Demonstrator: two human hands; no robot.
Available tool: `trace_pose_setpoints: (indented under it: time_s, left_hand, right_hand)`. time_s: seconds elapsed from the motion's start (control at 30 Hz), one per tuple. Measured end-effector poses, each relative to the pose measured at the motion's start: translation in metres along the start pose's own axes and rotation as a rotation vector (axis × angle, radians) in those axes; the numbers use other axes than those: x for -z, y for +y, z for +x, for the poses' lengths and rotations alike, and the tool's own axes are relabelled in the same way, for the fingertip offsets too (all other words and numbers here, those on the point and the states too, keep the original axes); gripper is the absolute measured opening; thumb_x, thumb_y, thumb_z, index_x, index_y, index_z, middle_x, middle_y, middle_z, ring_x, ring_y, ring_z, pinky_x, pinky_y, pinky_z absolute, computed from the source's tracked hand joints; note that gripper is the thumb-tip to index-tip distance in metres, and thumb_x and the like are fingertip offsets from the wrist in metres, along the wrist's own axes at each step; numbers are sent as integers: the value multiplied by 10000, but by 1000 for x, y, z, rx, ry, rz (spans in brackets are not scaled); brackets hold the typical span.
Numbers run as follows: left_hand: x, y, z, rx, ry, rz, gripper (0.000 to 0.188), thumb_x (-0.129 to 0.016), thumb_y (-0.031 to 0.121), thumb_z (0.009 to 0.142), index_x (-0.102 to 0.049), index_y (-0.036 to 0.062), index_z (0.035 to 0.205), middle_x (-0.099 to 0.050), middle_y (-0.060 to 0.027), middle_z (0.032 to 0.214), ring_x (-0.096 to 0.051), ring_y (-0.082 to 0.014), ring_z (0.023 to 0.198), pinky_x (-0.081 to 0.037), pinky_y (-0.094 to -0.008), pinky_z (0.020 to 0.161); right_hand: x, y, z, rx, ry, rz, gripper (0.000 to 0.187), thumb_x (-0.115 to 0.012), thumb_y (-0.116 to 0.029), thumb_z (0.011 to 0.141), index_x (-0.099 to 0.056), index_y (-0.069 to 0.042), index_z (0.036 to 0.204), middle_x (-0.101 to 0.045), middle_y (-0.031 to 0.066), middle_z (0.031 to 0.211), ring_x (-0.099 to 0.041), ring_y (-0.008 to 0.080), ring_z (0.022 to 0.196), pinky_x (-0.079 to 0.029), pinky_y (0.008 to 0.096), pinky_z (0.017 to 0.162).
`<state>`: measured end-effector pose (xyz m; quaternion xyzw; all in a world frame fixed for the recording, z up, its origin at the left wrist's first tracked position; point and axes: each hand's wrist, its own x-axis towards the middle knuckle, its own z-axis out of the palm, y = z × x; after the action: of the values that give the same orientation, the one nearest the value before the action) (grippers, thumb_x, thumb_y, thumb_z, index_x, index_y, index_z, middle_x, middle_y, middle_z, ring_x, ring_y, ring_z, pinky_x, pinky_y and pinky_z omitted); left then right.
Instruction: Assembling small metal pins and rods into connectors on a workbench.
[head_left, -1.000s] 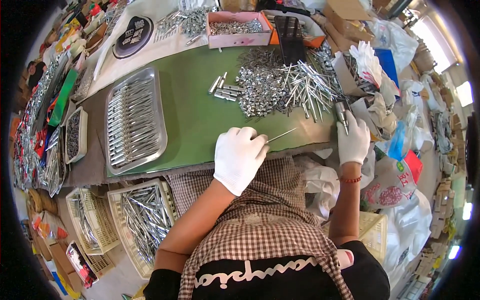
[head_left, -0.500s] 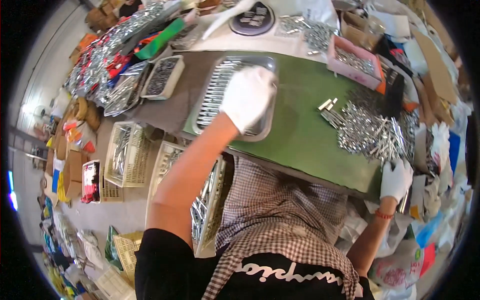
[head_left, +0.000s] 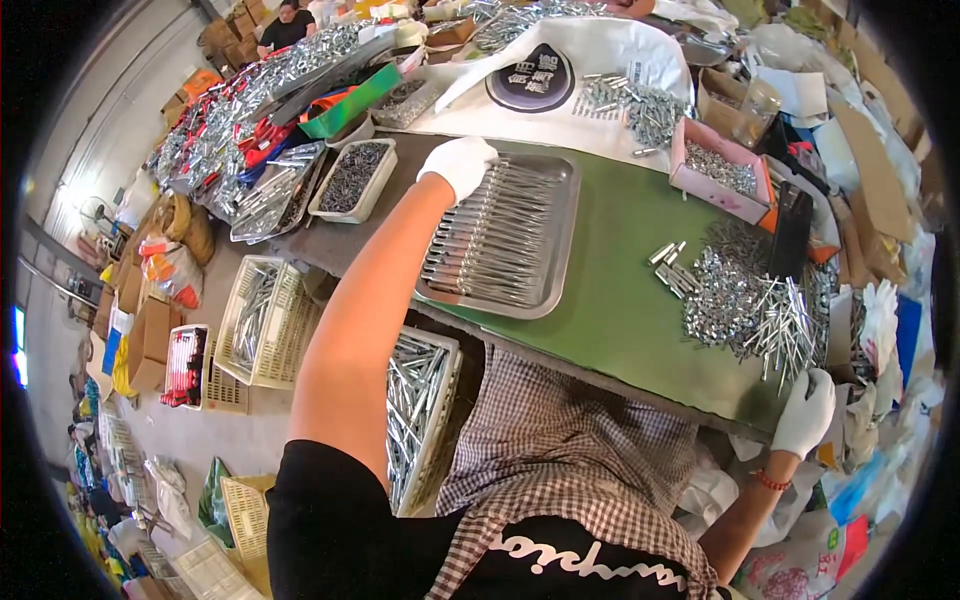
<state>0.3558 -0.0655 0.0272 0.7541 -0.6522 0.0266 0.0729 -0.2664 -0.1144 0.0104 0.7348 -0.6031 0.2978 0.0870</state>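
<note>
One left hand [head_left: 458, 168]; one right hand [head_left: 806, 414]; one metal tray [head_left: 562, 235]

On the table [head_left: 620, 290], a tray [head_left: 563, 240] of rods [head_left: 495, 235] left of loose rods [head_left: 783, 335], probably a phone [head_left: 791, 230] behind these.

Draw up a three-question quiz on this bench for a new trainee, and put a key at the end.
1. Which hand is at the upper-left corner of the metal tray?

2. True or false: the pink box stands to the right of the tray.

3. Which of these is the right hand nearest to?
A. The dark parts in the pale bin
B. The long silver rods
C. The rows of parts in the tray

Key: 1. The left hand; 2. True; 3. B.
</note>
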Motion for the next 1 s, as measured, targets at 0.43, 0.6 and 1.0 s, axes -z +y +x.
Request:
trace_pose_setpoints:
  time_s: [0.43,0.6,1.0]
  left_hand:
    - [-10,212,4,-402,40,-218,295,-533,242,925,-672,76,1125,-653,-158,1024,-624,-342,1033,-492,-435,948]
    - [-15,246,14,-242,-171,-253,262,-523,220,903,-643,62,1074,-661,-201,1034,-653,-395,974,-519,-475,887]
    - [-15,243,-9,-228,124,-41,145,-603,90,814,-627,76,956,-644,-156,927,-671,-353,853,-539,-467,787]
  right_hand:
    - [16,-86,-52,84,-91,522,186,-606,19,893,-700,-12,1050,-708,144,977,-681,297,905,-525,371,858]
    - [20,-85,-62,48,-122,551,197,-678,5,833,-701,-29,1026,-707,132,956,-684,264,852,-536,342,789]
    - [14,-85,-59,249,-33,376,196,-749,-60,761,-686,-88,945,-656,93,894,-621,308,886,-484,426,828]
